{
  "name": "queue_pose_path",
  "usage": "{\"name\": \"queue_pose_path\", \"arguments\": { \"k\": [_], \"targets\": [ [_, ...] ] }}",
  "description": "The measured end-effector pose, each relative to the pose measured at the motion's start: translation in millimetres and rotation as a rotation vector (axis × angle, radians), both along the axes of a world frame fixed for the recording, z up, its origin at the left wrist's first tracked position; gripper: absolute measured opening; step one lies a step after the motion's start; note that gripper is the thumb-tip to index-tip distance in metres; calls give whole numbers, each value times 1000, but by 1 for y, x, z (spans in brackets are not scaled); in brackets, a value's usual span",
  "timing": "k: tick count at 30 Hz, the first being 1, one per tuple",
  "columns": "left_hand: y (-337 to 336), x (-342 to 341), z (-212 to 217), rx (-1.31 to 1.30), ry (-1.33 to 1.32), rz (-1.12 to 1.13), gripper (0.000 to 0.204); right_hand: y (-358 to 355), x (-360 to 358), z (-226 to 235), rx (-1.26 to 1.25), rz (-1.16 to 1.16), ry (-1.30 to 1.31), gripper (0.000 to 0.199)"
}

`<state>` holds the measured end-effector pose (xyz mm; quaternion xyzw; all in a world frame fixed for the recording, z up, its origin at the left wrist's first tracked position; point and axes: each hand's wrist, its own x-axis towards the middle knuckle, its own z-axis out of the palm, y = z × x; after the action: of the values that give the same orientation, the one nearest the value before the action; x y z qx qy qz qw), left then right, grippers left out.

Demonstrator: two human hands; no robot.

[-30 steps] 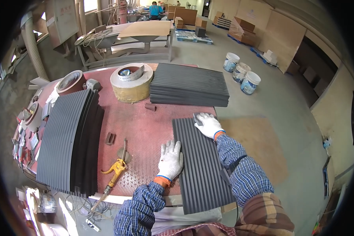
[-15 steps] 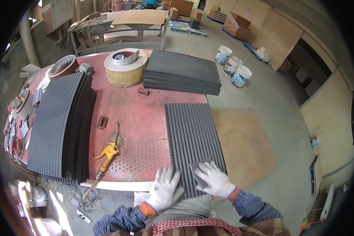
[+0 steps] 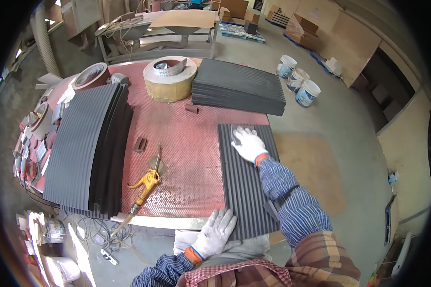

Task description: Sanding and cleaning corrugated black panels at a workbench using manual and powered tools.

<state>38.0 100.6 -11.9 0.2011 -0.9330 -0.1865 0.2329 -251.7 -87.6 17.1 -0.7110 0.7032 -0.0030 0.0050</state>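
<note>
1. Far L: stack (image 3: 74, 148) of ribbed dk-gry sheets, on red dimpled worktop (image 3: 177, 134); sm. clutter (image 3: 39, 150) to its L, flat roll (image 3: 90, 76) behind.
2. Ctr-L: sm. brn block (image 3: 140, 144); yel. air gun (image 3: 147, 184) w/ thin metal nozzle, hose (image 3: 122, 225) over front edge.
3. Ctr back: big roll (image 3: 168, 90), pale top, yellowish side, close by ribbed back stack (image 3: 239, 88); brn tube (image 3: 191, 109) in front.
4. L hand (image 3: 216, 234): knit wht glove, fingers extended, slightly apart, resting at panel's near L edge, gripping nothing.
5. Panel (image 3: 244, 191): dk gry, lengthwise ribs, lying flat on worktop's R side, near end past front edge.
6. R hand (image 3: 248, 144): wht glove, holding gry pad (image 3: 232, 130) on panel's far end; pad mostly hidden. Striped sleeve (image 3: 292, 201) blocks part of panel's R edge.
7. Far R: 3 buckets (image 3: 308, 93) & brn sheet (image 3: 313, 172) on floor (image 3: 359, 191).
</note>
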Motion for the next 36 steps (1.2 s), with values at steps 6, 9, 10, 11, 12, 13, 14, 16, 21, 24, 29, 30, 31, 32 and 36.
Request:
{"name": "queue_pose_path", "arguments": {
  "k": [6, 9, 10, 11, 12, 13, 14, 16, 21, 24, 29, 30, 31, 32, 36],
  "targets": [
    [-2, 8, -15, -85, 19, 20, 77, 168, 79, 26, 183, 288, -1, 58],
    [0, 6, -23, -141, 51, 6, 71, 211, 90, 23, 194, 330, -21, 59],
    [0, 5, -27, -184, 48, 6, 73, 203, 88, 24, 205, 332, -16, 59],
    [0, 6, -31, -236, 69, 9, 69, 186, 84, 24, 217, 343, 19, 58],
    [1, 8, -31, -227, 68, 18, 69, 164, 85, 29, 227, 355, 52, 57],
    [2, 9, -31, -203, 78, -4, 69, 139, 80, 24, 136, 327, -9, 55],
    [2, 9, -30, -183, 91, -26, 68, 110, 71, 17, 49, 314, -32, 52],
    [3, 10, -25, -161, 92, -13, 69, 46, 67, 27, 98, 229, -33, 48],
    [8, 4, -21, -102, 102, -13, 67, -56, 35, 26, 135, 58, -52, 53],
    [6, 2, -29, -142, 134, -1, 69, -43, 41, 18, 126, 64, -23, 53],
    [4, 3, -31, -134, 190, 22, 66, 82, 71, 21, 68, 234, 11, 51],
    [3, 3, -33, -141, 219, 27, 65, 117, 77, 18, 29, 303, 44, 51],
    [3, 9, -37, -148, 212, 51, 62, 142, 96, 31, 131, 316, 21, 52],
    [3, 10, -39, -149, 223, 53, 62, 167, 102, 34, 224, 316, -27, 54],
    [4, 7, -40, -182, 223, 8, 56, 204, 95, 33, 223, 340, -6, 55]
  ]
}}
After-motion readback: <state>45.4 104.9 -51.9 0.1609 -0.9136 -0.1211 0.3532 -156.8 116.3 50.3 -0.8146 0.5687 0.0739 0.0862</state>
